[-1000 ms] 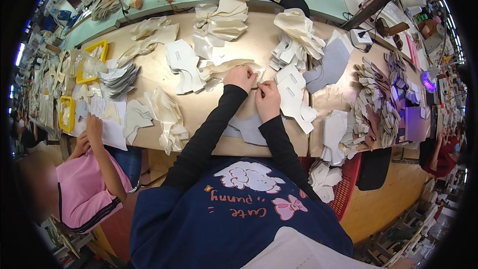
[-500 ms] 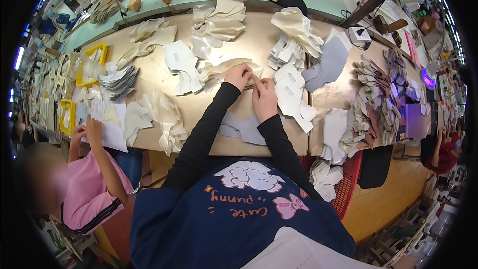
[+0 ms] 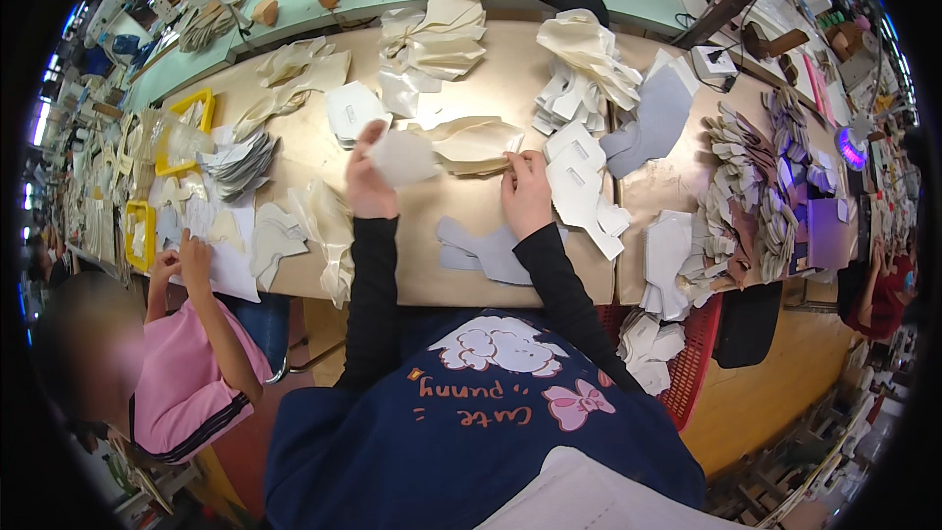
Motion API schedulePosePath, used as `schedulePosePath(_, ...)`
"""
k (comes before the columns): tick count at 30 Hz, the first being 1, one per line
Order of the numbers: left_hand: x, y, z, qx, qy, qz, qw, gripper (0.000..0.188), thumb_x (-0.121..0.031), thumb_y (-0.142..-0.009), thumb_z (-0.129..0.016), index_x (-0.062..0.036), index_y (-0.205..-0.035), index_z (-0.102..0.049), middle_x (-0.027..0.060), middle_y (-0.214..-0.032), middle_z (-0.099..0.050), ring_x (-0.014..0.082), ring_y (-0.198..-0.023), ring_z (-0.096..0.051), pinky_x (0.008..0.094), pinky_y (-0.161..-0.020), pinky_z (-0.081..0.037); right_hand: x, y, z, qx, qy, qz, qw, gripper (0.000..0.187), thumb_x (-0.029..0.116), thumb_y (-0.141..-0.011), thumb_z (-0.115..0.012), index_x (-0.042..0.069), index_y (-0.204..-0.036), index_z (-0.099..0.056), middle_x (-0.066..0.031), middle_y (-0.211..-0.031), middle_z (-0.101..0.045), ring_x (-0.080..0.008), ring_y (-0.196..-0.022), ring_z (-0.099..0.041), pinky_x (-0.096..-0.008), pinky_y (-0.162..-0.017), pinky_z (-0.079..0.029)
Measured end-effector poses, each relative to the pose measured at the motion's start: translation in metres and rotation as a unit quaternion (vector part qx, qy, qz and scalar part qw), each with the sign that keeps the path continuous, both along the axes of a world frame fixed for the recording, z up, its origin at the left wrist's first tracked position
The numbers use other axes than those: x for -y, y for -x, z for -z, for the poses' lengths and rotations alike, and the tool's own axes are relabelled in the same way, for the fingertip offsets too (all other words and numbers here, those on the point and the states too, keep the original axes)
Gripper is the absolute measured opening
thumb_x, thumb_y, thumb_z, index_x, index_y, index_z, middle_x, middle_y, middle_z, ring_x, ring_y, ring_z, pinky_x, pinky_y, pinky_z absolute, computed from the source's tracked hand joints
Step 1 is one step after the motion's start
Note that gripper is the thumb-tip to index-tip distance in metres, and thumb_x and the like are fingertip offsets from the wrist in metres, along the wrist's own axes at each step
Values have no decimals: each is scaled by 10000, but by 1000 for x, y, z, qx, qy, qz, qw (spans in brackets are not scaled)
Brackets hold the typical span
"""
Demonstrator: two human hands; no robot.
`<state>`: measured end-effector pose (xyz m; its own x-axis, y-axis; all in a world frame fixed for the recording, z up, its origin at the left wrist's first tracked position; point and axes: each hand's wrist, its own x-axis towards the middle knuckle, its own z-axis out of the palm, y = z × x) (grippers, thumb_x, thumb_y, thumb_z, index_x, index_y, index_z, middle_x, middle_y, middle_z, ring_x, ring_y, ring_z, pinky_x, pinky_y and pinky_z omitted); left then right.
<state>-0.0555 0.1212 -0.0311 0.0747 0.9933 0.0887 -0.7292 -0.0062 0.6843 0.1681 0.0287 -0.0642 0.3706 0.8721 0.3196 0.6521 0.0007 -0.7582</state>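
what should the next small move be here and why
Probably bring the pale piece in the left hand rightward to the right hand: the piece appears held up near the left end of the cream pieces, while the right hand's fingers are at their right end, seemingly steadying them.

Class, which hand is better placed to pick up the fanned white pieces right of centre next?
The right hand, probably: it is beside those white pieces, while the left hand is farther away, apparently holding a blurred pale piece.
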Motion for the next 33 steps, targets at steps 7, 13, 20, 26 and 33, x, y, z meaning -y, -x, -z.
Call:
schedulePosePath(7, 15, 100, -57, 190, -149, -9, 970, 254, -221, -826, -564, -40, -992, -628, 88, -1123, -642, 271, -1208, -538, 461, -1207, -267, -2, 2, -13, -3, 26, -3, 1000, 296, -40, -867, -599, 16, -1154, -648, -151, -1135, -544, -267, -748, -657, -352, -688, -544)
schedulePosePath(13, 53, 72, -87, -439, -230, 2, 869, 92, -32, -879, -596, -48, -945, -658, 64, -1005, -635, 276, -1004, -596, 425, -930, -468, 46, 12, -73, -124, -23, -129, 984, 510, 103, -851, -738, 28, -1325, -566, -137, -1268, -587, -253, -1035, -609, -354, -872, -516)
schedulePosePath(20, 84, -48, -72, -461, -396, 240, 757, 327, 1, -850, -666, -53, -1173, -676, 116, -1138, -638, 252, -1073, -601, 371, -930, -470, 95, 26, -94, -385, 68, -150, 908, 582, -16, -934, -630, 26, -1472, -412, -84, -1143, -629, -102, -1002, -603, -223, -830, -500)
schedulePosePath(26, 95, -15, -55, -472, -85, 385, 789, 430, -96, -890, -707, -38, -1301, -592, 93, -993, -685, 192, -938, -639, 341, -904, -484, 133, -6, -84, -489, 70, -22, 869, 506, -39, -936, -620, -12, -1416, -462, -87, -1069, -663, -100, -952, -636, -225, -828, -500)
schedulePosePath(33, 103, 21, -10, -392, 109, 364, 838, 232, -157, -966, -662, 36, -1084, -710, 35, -867, -691, 97, -803, -624, 255, -770, -499, 152, -23, -64, -495, 88, 10, 864, 474, -46, -916, -652, -38, -1370, -520, -91, -1061, -652, -92, -928, -632, -216, -814, -498)
